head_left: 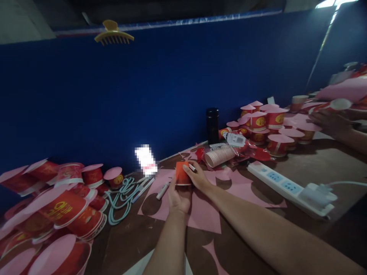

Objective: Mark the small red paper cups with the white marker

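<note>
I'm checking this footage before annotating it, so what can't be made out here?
All in the head view:
Far side of the orange-red paper cup: hidden by its near wall.
Rest of the slim dark-and-white pen: covered by the right hand.
Content of the bright white rectangle: pixelated.
Print on the white barcode label: too small.
Co-worker's bare forearm: cut off by the right edge.

Passage over the brown tabletop (126, 244) between the left forearm (169, 238) and the heaped red paper cups with pink discs (64, 206); a coiled pale-blue cable (126, 186) obstructs its far end, a long white power strip (280, 184) the right side, an upright blue partition (172, 88) the back.
</note>
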`<state>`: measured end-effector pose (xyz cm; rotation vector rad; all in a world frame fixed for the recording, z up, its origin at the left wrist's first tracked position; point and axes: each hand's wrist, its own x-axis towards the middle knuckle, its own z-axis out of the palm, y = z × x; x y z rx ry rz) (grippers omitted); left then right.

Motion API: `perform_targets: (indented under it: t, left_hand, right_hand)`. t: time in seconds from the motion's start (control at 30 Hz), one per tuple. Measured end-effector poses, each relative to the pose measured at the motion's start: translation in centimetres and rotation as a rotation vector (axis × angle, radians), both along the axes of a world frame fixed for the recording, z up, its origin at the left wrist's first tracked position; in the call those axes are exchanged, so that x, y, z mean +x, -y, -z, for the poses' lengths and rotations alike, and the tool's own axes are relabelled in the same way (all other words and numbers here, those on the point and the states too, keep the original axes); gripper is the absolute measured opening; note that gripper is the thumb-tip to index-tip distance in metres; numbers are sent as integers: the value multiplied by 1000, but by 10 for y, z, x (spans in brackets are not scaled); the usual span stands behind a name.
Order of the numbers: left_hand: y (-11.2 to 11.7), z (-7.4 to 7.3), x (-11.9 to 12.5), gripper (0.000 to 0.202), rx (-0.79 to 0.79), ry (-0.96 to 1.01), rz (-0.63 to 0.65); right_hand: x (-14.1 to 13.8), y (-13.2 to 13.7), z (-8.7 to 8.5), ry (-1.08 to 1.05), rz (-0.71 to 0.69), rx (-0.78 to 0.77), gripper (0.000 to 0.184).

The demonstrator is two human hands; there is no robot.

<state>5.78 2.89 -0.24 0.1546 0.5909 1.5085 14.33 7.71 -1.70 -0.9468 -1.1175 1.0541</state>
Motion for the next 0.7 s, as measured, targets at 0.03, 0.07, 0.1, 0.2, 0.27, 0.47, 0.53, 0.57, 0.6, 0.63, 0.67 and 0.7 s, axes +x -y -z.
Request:
perform_targets:
  t: [0.03, 0.07, 0.1, 0.2, 0.27, 0.47, 0.53, 0.57, 0.6, 0.63, 0.67, 0.7]
  left_hand:
    - [0, 0, 0, 23, 4, 6, -7]
    - [1, -1, 1, 23, 7, 15, -18]
    - [1, -1, 1, 22, 11, 28, -28]
    - [1, -2, 3, 23, 5, 30, -37]
    - [0, -1, 4, 25, -22, 14, -38]
    - [-7, 4, -1, 28, 24, 14, -54]
    - [-8, 5, -3, 27, 15, 18, -60]
    - [-8, 6, -3, 26, 0, 21, -64]
    - [-8, 6, -4, 24, -13, 24, -71]
    - [-8, 6, -4, 23, -23, 26, -75]
    - [-8, 6, -4, 23, -30, 25, -82]
    - [-8, 6, -4, 22, -33, 24, -93]
  right_hand:
    - [0, 0, 0, 12, -4, 8, 46]
    - [0, 1, -1, 26, -3, 12, 44]
    - [0, 2, -1, 39, -4, 16, 43]
    - [-1, 4, -3, 63, -26, 16, 41]
    - [-1, 4, -2, 83, -40, 19, 41]
    - [0, 5, 2, 146, 44, 82, 45]
    - [1, 7, 3, 128, 56, 57, 46]
    - [1, 8, 2, 117, 40, 40, 44]
    - [2, 9, 2, 114, 30, 33, 41]
    - [2, 11, 1, 119, 32, 38, 38]
    - [3, 12, 0, 140, 47, 67, 36]
    - [3, 14, -1, 164, 79, 108, 34]
